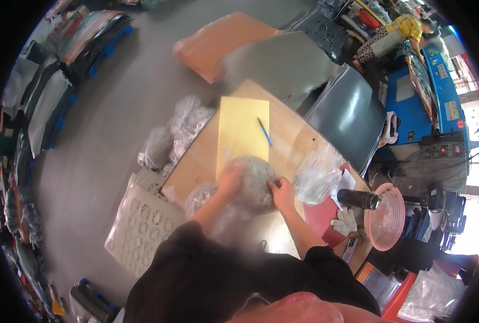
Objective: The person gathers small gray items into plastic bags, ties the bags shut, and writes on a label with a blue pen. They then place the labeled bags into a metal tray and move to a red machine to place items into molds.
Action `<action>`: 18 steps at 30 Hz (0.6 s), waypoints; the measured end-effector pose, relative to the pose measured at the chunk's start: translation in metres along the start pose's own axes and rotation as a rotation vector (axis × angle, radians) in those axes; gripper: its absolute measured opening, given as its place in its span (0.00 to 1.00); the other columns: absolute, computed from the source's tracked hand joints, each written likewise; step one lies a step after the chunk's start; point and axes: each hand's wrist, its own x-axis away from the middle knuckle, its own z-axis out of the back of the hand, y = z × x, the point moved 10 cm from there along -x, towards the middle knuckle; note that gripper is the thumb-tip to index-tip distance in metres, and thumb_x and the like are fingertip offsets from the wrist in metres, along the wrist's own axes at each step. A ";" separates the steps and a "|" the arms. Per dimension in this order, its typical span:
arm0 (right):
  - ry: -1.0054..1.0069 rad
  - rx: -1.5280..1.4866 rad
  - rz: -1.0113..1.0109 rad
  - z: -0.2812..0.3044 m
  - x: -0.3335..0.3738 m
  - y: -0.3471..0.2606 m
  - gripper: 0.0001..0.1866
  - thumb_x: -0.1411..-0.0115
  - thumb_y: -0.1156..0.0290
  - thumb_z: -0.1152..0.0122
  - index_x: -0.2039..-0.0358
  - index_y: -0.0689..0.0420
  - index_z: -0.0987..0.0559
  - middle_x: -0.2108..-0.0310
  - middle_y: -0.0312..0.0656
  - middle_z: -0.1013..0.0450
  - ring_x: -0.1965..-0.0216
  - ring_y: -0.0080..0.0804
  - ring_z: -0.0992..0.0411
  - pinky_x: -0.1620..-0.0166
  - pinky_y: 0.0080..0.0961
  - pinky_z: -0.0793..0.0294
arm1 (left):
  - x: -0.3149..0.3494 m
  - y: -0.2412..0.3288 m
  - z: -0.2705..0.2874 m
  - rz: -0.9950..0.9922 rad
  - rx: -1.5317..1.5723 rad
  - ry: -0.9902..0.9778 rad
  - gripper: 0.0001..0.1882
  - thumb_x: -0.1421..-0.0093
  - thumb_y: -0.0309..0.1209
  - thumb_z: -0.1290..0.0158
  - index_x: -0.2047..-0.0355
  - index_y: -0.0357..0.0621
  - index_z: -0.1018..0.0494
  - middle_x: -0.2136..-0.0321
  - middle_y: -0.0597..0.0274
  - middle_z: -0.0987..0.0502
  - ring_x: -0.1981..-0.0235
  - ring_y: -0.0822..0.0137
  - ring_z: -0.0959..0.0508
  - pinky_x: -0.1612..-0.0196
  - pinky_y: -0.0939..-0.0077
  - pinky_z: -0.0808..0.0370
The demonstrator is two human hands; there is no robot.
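A rounded, filled clear plastic bag [255,185] with greyish contents is held between my hands over the near part of the wooden table. My left hand [231,178] grips its left side, the fingers somewhat blurred. On the other side my right hand [282,192] pinches the bag's edge between thumb and fingers. Just beyond the bag lies a yellow sheet [242,121], with a blue and black pen [265,132] on its right part. Another clear bag [317,180] rests to the right of my right hand. Crumpled clear plastic [200,195] sits beside my left wrist.
Right of me are a dark cylindrical bottle [358,199], a pink basket [385,218] and a white glove [345,222]. Stacked sheets [347,110] border the table's far side. Filled bags [185,121] lie off its left edge. A person in yellow [403,29] works at the far right.
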 end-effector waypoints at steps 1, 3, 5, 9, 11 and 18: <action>-0.030 -0.017 -0.048 0.006 0.006 0.000 0.14 0.47 0.64 0.35 0.65 0.61 0.21 0.73 0.46 0.23 0.70 0.38 0.24 0.65 0.32 0.28 | 0.007 0.005 -0.005 0.008 -0.038 0.027 0.26 0.37 0.40 0.48 0.44 0.35 0.36 0.54 0.54 0.26 0.55 0.64 0.24 0.52 0.71 0.27; -0.027 0.005 -0.041 0.020 0.011 -0.013 0.14 0.48 0.64 0.35 0.65 0.61 0.21 0.75 0.45 0.23 0.72 0.36 0.25 0.66 0.30 0.28 | 0.021 0.021 -0.017 -0.006 -0.096 0.045 0.25 0.36 0.40 0.48 0.46 0.34 0.34 0.55 0.55 0.25 0.55 0.66 0.25 0.52 0.72 0.27; -0.059 -0.067 -0.120 0.031 0.019 -0.014 0.14 0.48 0.65 0.34 0.66 0.61 0.21 0.76 0.45 0.23 0.74 0.35 0.25 0.67 0.30 0.28 | 0.033 0.031 -0.022 0.034 -0.113 0.090 0.26 0.36 0.42 0.48 0.46 0.34 0.35 0.56 0.55 0.25 0.56 0.66 0.25 0.52 0.71 0.27; -0.233 -0.024 -0.116 0.036 0.011 -0.002 0.14 0.49 0.65 0.33 0.67 0.63 0.21 0.77 0.45 0.24 0.76 0.30 0.26 0.69 0.29 0.29 | 0.048 0.028 -0.024 0.187 -0.005 0.113 0.32 0.38 0.49 0.48 0.46 0.33 0.34 0.53 0.48 0.27 0.51 0.59 0.27 0.47 0.65 0.32; -0.454 0.065 -0.098 0.016 -0.014 0.019 0.13 0.48 0.65 0.34 0.68 0.63 0.21 0.77 0.42 0.23 0.75 0.28 0.26 0.69 0.27 0.29 | 0.040 0.012 -0.032 0.322 0.034 -0.038 0.32 0.37 0.52 0.50 0.47 0.34 0.33 0.53 0.49 0.28 0.53 0.58 0.27 0.54 0.64 0.27; -0.594 -0.516 -0.524 -0.046 -0.067 0.111 0.10 0.39 0.71 0.42 0.62 0.64 0.20 0.65 0.40 0.21 0.67 0.26 0.24 0.61 0.25 0.24 | -0.049 -0.062 -0.002 0.557 -0.204 0.055 0.29 0.34 0.48 0.56 0.44 0.35 0.35 0.50 0.52 0.27 0.51 0.58 0.26 0.48 0.63 0.28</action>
